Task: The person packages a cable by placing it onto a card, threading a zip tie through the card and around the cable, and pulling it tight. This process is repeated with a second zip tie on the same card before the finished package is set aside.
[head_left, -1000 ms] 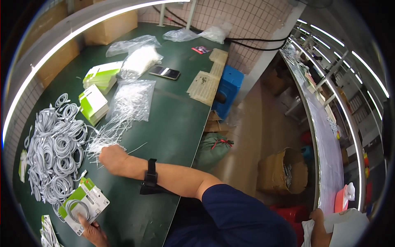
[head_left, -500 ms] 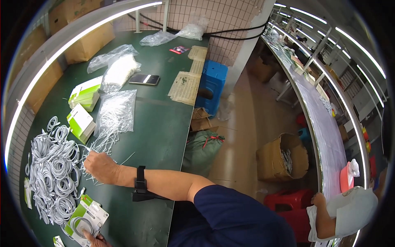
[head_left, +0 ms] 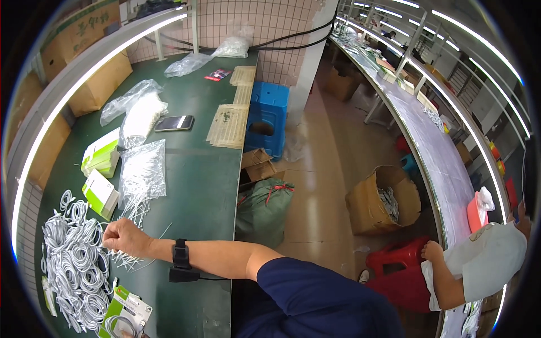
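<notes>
The right hand (head_left: 121,236) reaches across the green tabletop (head_left: 197,186), its grip clenched on something small, seemingly a white tie from the loose ties (head_left: 131,260), beside the pile of coiled white cables (head_left: 73,265) near the tabletop's left edge. The left hand is barely visible at the bottom edge, so its grip cannot be told. Pinching one tie alone, clear of the rest, would likely work best.

White coiled cables (head_left: 73,265) at eight o'clock on the dark green table (head_left: 197,191); green-and-white boxes (head_left: 101,163) at nine; blue plastic stool (head_left: 266,115) at twelve; red stool (head_left: 394,262) at four; black wristband (head_left: 180,254), navy sleeve (head_left: 315,293) at six
</notes>
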Demonstrator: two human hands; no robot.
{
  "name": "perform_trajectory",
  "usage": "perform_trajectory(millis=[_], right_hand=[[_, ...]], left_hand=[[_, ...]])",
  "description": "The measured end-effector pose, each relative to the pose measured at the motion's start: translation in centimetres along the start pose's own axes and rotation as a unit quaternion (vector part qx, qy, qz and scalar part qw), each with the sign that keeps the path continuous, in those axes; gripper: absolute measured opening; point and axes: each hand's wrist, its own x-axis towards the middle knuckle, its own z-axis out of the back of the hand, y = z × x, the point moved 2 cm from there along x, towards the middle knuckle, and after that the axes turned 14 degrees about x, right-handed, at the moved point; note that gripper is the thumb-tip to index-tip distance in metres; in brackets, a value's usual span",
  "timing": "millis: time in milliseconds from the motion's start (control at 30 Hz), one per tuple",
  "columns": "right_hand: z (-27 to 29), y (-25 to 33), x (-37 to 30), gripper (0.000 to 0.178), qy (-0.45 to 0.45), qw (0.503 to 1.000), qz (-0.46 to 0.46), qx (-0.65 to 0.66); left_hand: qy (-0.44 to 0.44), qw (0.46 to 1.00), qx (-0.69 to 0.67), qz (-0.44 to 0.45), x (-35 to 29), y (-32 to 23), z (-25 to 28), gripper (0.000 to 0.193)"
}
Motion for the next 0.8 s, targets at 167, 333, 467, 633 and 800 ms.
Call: perform_trajectory(millis=[167,333,467,633,800], right_hand=[[-1.2,-0.6,0.3,0.015,0.03,0.973,-0.138,0.182],[-0.4,0.4,-1.0,0.028,0.07,0.983,-0.12,0.117],[-1.7,3.0,-2.1,0.013,0.062,0.992,-0.112,-0.016],[-1.9,2.0,-2.7,0.012,0.135,0.991,-0.002,-0.023],[-2.9,2.3,-3.1,0.013,0.187,0.982,-0.013,-0.018]], left_hand=[[0.013,0.809,-0.536,0.239,-0.4,2.6,-5.2,0.028],[-0.005,0.739,-0.622,0.258,-1.3,-2.9,1.2,0.027],[0.006,0.764,-0.613,0.203,-1.1,-4.1,5.1,0.017],[0.027,0.748,-0.643,0.163,-0.5,-4.5,6.5,0.015],[0.034,0.754,-0.64,0.146,-1.4,-3.6,6.2,0.016]])
